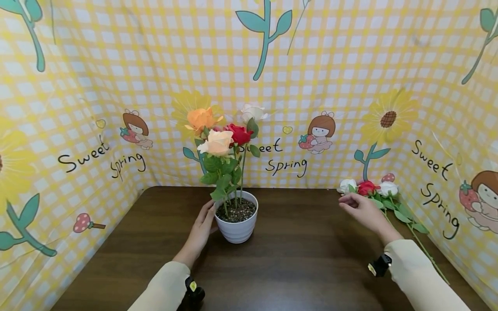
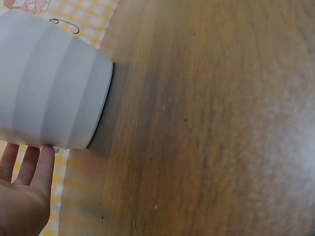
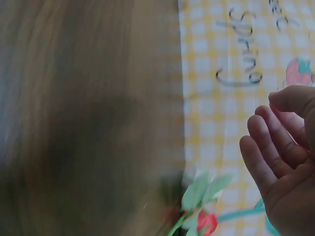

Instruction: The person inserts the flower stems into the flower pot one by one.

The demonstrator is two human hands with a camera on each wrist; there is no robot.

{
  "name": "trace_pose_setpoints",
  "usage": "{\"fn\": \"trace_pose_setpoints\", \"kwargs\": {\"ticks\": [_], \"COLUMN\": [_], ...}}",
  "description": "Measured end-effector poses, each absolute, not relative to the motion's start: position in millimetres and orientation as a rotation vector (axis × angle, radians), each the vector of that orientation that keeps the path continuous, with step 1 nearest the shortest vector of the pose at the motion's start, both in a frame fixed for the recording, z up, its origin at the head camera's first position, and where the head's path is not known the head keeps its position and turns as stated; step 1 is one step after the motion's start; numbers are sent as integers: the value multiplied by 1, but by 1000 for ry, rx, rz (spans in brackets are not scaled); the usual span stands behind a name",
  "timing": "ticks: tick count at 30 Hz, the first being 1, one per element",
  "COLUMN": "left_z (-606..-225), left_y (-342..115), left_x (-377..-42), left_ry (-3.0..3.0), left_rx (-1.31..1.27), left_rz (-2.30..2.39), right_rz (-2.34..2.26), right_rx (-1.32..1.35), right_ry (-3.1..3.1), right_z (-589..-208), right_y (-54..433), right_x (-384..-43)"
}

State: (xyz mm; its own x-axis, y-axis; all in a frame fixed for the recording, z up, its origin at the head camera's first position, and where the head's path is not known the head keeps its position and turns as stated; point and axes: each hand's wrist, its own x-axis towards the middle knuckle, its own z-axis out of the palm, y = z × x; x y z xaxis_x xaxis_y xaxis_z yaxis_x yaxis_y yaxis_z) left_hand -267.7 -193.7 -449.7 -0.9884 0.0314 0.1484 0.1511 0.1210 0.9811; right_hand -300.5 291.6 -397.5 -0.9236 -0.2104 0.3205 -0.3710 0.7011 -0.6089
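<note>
A white ribbed flowerpot (image 1: 237, 232) filled with soil stands on the table. An orange rose (image 1: 202, 118), a peach rose (image 1: 218, 142), a red rose (image 1: 240, 134) and a white rose (image 1: 253, 113) rise from it on leafy stems. My left hand (image 1: 200, 230) rests its extended fingers (image 2: 45, 164) against the pot's left side. At the right, my right hand (image 1: 365, 211) hovers with loosely bent fingers, holding nothing. Just beyond it lie a loose red rose (image 1: 366, 188) and two white roses (image 1: 347, 186) (image 1: 388, 188), their stems partly hidden by the hand and arm.
The dark wooden table (image 1: 295, 259) is enclosed by a yellow checked cloth (image 1: 218, 56) at the back and both sides. Long green stems (image 1: 429, 257) of the loose roses run along the table's right edge toward the front.
</note>
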Motion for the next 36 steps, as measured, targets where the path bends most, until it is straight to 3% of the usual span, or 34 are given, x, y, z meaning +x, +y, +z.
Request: {"fn": "trace_pose_setpoints", "kwargs": {"ticks": [19, 36], "left_z": [-452, -453], "left_y": [-193, -193], "left_x": [-268, -270], "left_ry": [-2282, -2280], "left_rx": [-189, -192], "left_rz": [-1999, -2002], "right_rz": [1017, 1069], "right_rx": [152, -23], "right_ry": [-2899, -3150], "right_z": [-434, -438], "right_y": [374, 384], "right_x": [-285, -280]}}
